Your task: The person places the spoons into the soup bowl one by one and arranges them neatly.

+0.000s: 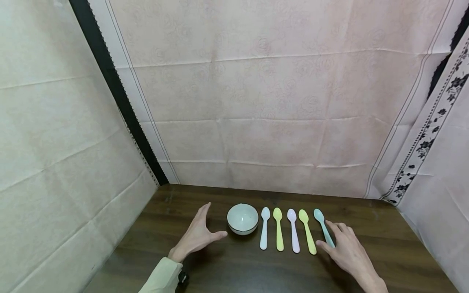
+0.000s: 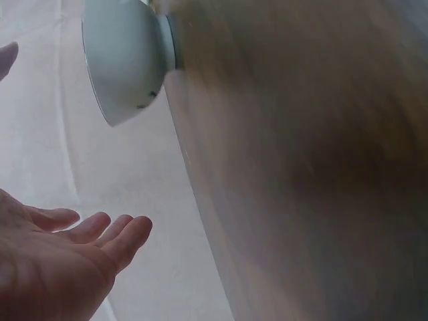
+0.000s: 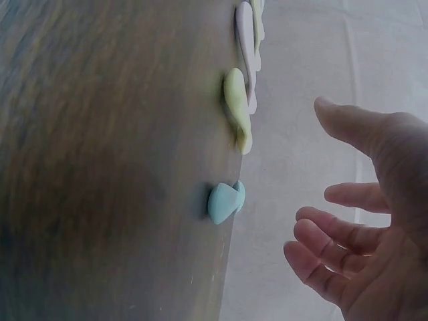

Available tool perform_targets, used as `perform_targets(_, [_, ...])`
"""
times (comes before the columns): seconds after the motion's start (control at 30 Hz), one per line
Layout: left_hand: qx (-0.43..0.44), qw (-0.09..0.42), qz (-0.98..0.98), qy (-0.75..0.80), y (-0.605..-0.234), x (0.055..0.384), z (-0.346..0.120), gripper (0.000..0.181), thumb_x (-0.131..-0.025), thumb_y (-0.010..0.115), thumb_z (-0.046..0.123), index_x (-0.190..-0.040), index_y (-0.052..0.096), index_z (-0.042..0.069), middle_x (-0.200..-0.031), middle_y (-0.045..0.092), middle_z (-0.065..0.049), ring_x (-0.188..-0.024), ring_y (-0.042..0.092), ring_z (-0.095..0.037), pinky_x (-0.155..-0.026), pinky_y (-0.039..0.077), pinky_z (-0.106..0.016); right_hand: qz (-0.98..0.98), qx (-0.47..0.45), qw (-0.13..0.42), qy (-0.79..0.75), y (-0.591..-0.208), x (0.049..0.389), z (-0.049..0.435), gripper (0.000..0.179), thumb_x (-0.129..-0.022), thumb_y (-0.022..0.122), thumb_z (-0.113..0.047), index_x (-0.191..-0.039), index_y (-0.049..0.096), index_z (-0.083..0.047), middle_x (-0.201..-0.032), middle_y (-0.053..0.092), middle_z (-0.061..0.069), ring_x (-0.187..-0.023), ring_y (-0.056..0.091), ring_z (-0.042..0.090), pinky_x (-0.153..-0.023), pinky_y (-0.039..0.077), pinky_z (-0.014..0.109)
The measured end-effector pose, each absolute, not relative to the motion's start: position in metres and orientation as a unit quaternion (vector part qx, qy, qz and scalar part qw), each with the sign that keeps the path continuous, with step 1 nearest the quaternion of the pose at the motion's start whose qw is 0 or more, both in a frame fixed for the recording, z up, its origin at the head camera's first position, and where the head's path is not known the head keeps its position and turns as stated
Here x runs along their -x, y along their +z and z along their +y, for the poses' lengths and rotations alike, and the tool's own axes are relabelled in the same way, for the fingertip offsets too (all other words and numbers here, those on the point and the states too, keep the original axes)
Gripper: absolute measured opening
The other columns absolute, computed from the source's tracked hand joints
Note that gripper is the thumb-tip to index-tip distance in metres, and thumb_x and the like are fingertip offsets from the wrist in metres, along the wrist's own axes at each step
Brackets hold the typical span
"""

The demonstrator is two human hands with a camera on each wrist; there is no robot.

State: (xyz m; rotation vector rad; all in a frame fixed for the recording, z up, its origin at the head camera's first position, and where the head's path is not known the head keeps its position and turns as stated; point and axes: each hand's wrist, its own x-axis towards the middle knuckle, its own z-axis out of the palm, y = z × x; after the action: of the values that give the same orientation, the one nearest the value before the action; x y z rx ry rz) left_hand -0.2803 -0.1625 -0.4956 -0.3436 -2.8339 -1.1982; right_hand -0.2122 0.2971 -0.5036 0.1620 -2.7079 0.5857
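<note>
Pale cloth hangs behind and along both sides of a dark wooden table. Over it reach two hands, the left hand beside the bowl, the right hand by the right end of a row of spoons. Left to right, these are a pale blue spoon, a yellow spoon, a lilac spoon, another yellow spoon and a slanting teal spoon, all with handles toward the person.

Glazed, the bowl looks stiff, smooth and perhaps breakable; its rim or sides should suit a hold. Spoons look light, stiff plastic, best pinched along the handle, though thin enough to slip.

Neither grip holds anything: the left thumb and fingers are spread wide, apart from the bowl; the right ones are parted too, near the teal handle, apart from it in the wrist view.
</note>
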Motion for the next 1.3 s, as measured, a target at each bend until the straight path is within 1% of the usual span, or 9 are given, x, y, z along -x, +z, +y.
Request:
perform_targets(0.1, [0.118,0.034,-0.911,-0.394,-0.496,0.282,-0.157,0.113,-0.083,0.094,0.045,-0.169,0.033,0.006,-0.178,0.031,-0.021,-0.161,0.039,-0.045,-0.122,0.041,-0.068,-0.958,-0.055,0.186,0.213,-0.504,0.212,0.297,0.066,-0.090,0.089,-0.029,-0.140,0.065,0.007,-0.126,0.069,0.028,-0.116,0.063,0.046,-0.091,0.054,0.065])
perform_targets(0.17, [0.120,0.040,-0.909,-0.396,-0.498,0.284,-0.155,0.111,-0.082,0.095,0.045,-0.168,0.036,0.007,-0.176,0.035,-0.019,-0.159,0.042,-0.043,-0.122,0.043,-0.066,-0.958,-0.052,0.186,0.213,-0.504,0.212,0.297,0.062,-0.090,0.089,-0.026,-0.137,0.068,0.008,-0.123,0.070,0.026,-0.108,0.065,0.041,-0.088,0.055,0.061])
perform_targets(0.33, [0.126,0.037,-0.908,-0.397,-0.504,0.292,-0.149,0.118,-0.078,0.096,0.050,-0.168,0.035,0.006,-0.175,0.037,-0.019,-0.156,0.046,-0.043,-0.119,0.046,-0.067,-0.961,-0.033,0.175,0.213,-0.502,0.215,0.297,0.054,-0.091,0.088,-0.025,-0.130,0.071,0.009,-0.110,0.072,0.018,-0.093,0.065,0.030,-0.082,0.053,0.054])
perform_targets(0.47, [0.136,0.028,-0.909,-0.394,-0.508,0.299,-0.145,0.120,-0.077,0.096,0.052,-0.168,0.035,0.004,-0.173,0.039,-0.021,-0.155,0.046,-0.045,-0.117,0.047,-0.067,-0.962,-0.024,0.166,0.216,-0.502,0.217,0.298,0.050,-0.092,0.087,-0.024,-0.127,0.072,0.010,-0.103,0.073,0.015,-0.091,0.068,0.031,-0.082,0.054,0.056])
perform_targets(0.7, [0.141,0.013,-0.907,-0.396,-0.511,0.308,-0.135,0.124,-0.074,0.096,0.052,-0.169,0.033,0.003,-0.171,0.042,-0.023,-0.154,0.048,-0.046,-0.116,0.047,-0.069,-0.965,-0.005,0.127,0.228,-0.503,0.220,0.302,0.046,-0.096,0.083,-0.024,-0.125,0.072,0.010,-0.101,0.074,0.014,-0.090,0.070,0.029,-0.081,0.056,0.054])
perform_targets(0.93, [0.155,0.005,-0.907,-0.392,-0.512,0.316,-0.125,0.128,-0.072,0.097,0.055,-0.168,0.034,0.001,-0.171,0.042,-0.023,-0.153,0.049,-0.045,-0.117,0.047,-0.069,-0.970,0.008,0.108,0.217,-0.505,0.222,0.308,0.032,-0.094,0.083,-0.023,-0.109,0.076,0.004,-0.086,0.065,0.005,-0.079,0.057,0.021,-0.070,0.047,0.042])
perform_targets(1.03, [0.160,0.002,-0.905,-0.394,-0.513,0.318,-0.122,0.128,-0.071,0.098,0.055,-0.168,0.034,0.001,-0.170,0.043,-0.023,-0.152,0.050,-0.045,-0.117,0.048,-0.069,-0.971,0.014,0.097,0.216,-0.506,0.223,0.311,0.038,-0.094,0.084,-0.024,-0.113,0.075,0.008,-0.087,0.067,0.007,-0.079,0.061,0.022,-0.070,0.051,0.045])
perform_targets(1.17, [0.167,0.002,-0.902,-0.399,-0.515,0.322,-0.120,0.127,-0.071,0.099,0.053,-0.167,0.035,0.000,-0.167,0.047,-0.021,-0.149,0.053,-0.044,-0.116,0.049,-0.067,-0.973,0.023,0.087,0.214,-0.507,0.225,0.314,0.049,-0.094,0.084,-0.024,-0.122,0.072,0.014,-0.092,0.071,0.013,-0.084,0.067,0.029,-0.076,0.055,0.054])
perform_targets(1.3, [0.172,0.001,-0.900,-0.401,-0.517,0.325,-0.118,0.125,-0.070,0.100,0.051,-0.166,0.037,0.001,-0.163,0.052,-0.019,-0.144,0.056,-0.041,-0.114,0.050,-0.063,-0.973,0.026,0.075,0.217,-0.510,0.227,0.315,0.043,-0.094,0.083,-0.024,-0.117,0.074,0.012,-0.091,0.070,0.013,-0.082,0.066,0.028,-0.072,0.054,0.052])
